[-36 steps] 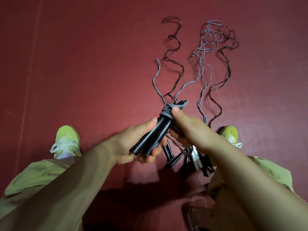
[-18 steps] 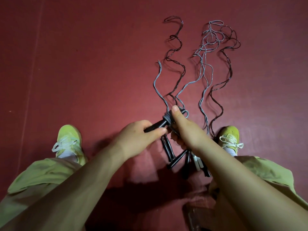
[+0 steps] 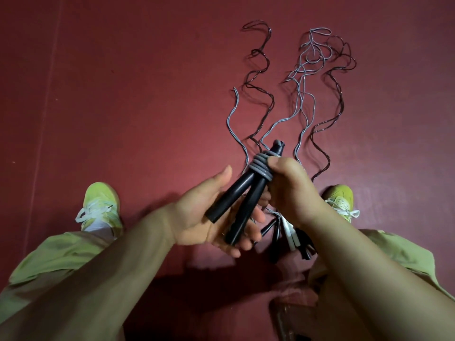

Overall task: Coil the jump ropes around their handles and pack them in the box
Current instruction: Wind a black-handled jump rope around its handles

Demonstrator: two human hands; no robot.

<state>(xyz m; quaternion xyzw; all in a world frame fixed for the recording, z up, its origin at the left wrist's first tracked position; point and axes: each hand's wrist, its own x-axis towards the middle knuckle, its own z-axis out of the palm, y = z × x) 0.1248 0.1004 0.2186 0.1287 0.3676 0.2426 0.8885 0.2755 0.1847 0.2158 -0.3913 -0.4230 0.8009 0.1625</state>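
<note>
Two black jump rope handles (image 3: 242, 200) are held together above the red floor, their tops pointing away from me. Several turns of grey rope coil (image 3: 261, 168) bind them near the top. My right hand (image 3: 293, 190) grips that coil, thumb pressed on the turns. My left hand (image 3: 211, 217) lies palm up under the handles' lower ends, fingers stretched beneath them and thumb lifted off. The loose grey rope tail (image 3: 231, 114) runs wavy over the floor beyond the handles.
More ropes lie stretched on the floor ahead: dark ones (image 3: 261, 94) and a tangled grey one (image 3: 307, 67). Their black and white handles (image 3: 286, 230) sit bunched under my right wrist. My green shoes (image 3: 101, 205) flank the spot.
My left hand turned from palm down over the handles to palm up beneath them. The handle pair swung upright and rose, with my right hand staying on the coil.
</note>
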